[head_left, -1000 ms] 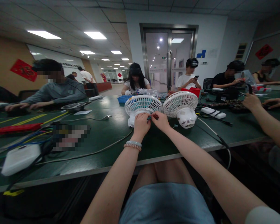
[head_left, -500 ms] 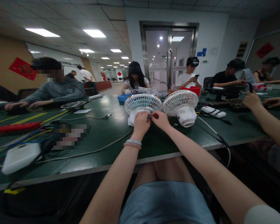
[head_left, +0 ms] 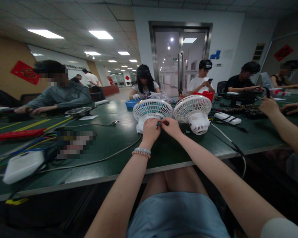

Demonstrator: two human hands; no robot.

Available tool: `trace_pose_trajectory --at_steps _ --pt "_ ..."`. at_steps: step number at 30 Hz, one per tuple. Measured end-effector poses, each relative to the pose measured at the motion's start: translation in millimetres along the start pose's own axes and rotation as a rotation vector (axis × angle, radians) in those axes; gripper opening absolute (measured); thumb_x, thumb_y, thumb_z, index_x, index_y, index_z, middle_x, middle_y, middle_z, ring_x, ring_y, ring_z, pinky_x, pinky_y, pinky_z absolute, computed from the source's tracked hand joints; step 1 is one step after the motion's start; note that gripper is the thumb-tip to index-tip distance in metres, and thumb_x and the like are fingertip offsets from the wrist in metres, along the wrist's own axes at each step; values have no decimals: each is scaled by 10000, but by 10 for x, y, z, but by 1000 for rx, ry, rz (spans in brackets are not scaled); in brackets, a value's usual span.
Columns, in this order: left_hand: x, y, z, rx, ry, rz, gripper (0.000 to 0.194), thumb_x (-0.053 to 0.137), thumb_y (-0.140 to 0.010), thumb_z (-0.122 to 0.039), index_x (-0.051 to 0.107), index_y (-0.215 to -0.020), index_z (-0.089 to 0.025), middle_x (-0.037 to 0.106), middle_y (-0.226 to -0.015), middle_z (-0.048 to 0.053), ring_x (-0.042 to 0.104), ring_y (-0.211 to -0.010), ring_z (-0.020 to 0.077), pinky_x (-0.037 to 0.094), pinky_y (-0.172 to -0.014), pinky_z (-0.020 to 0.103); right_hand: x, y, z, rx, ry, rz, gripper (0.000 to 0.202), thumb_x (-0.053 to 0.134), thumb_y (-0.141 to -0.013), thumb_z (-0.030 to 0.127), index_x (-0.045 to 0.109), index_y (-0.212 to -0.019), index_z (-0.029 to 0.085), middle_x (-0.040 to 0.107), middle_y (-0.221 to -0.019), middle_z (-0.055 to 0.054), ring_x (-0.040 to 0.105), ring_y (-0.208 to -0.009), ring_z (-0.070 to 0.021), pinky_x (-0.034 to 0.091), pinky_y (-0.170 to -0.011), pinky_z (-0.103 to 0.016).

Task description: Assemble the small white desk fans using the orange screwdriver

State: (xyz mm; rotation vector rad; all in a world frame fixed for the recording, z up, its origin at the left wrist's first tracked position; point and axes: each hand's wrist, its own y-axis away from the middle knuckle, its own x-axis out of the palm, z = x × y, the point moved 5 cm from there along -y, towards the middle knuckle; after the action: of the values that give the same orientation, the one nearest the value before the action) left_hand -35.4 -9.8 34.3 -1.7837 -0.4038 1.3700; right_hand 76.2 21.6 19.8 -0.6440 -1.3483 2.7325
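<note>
Two white fans lie face-away on the green table, side by side. My left hand (head_left: 151, 131) is closed at the motor end of the left fan (head_left: 152, 108), fingers curled and partly hidden. Beside it, my right hand (head_left: 173, 127) is closed in a pinch, its fingertips meeting those of the left. A small dark teal piece (head_left: 159, 123) shows between the fingertips, too small to name. Just right of my right hand stands the second fan (head_left: 199, 123), its vented motor housing toward me. A tiny pale part (head_left: 187, 132) lies near that housing.
A blue tray (head_left: 132, 104) and a red bin (head_left: 205, 96) stand beyond the fans. White power blocks (head_left: 227, 118) and cables lie on both sides. A co-worker's hand (head_left: 269, 105) reaches in at right; several people sit around the table (head_left: 114, 142).
My hands stay almost in the same place at the left fan. Across the table, a co-worker's gloved hand has lifted slightly; the view has shifted a little.
</note>
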Motion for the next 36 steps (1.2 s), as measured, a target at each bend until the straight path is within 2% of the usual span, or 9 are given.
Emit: trace_pose_trajectory --at_steps 8,19,23,25,30,33,36 --pt "-4 1 -2 6 0 -3 217 487 -726 -162 586 -916 -195 630 -935 66 526 -979 230 370 -909 376 3 4 1 39 31 21 134 504 -744 212 627 -780 176 646 -778 -20 573 -714 -133 456 -715 -247" --pt "7 2 6 -2 -18 4 198 488 -728 -167 583 -901 -188 622 -921 73 527 -961 235 374 -892 376 -17 23 72 -22 -2 -2 159 491 -754 200 626 -833 172 650 -814 -22 580 -739 -129 456 -736 -244" --pt "1 3 1 4 -9 -3 200 491 -730 -166 580 -907 -193 625 -928 67 526 -968 233 370 -899 373 -80 3 100 -47 110 1 158 469 -772 211 617 -816 177 646 -810 -32 579 -738 -136 449 -733 -249" --pt "0 3 1 -4 -13 3 205 490 -729 -160 578 -909 -199 627 -930 62 523 -979 234 366 -907 376 -130 -13 25 26 251 16 157 470 -772 216 616 -816 179 645 -804 -51 585 -751 -159 448 -742 -277" --pt "-10 3 -4 -18 -10 5 201 488 -735 -161 576 -910 -204 630 -941 55 522 -991 232 362 -913 379 -277 12 -321 391 624 145 185 596 -689 219 634 -852 141 626 -945 -179 595 -896 -265 468 -741 -366" --pt "-20 2 -8 -12 -23 -1 183 495 -738 -172 575 -901 -201 629 -930 57 525 -973 232 368 -900 377 -305 67 -444 575 699 288 280 655 -638 224 643 -890 103 611 -992 -226 599 -926 -311 484 -728 -408" --pt "-28 1 -11 -4 -21 -8 179 491 -742 -173 574 -899 -198 630 -931 57 526 -966 227 369 -900 373 -292 98 -445 639 704 371 321 677 -612 209 645 -909 91 616 -987 -242 610 -911 -328 491 -711 -437"
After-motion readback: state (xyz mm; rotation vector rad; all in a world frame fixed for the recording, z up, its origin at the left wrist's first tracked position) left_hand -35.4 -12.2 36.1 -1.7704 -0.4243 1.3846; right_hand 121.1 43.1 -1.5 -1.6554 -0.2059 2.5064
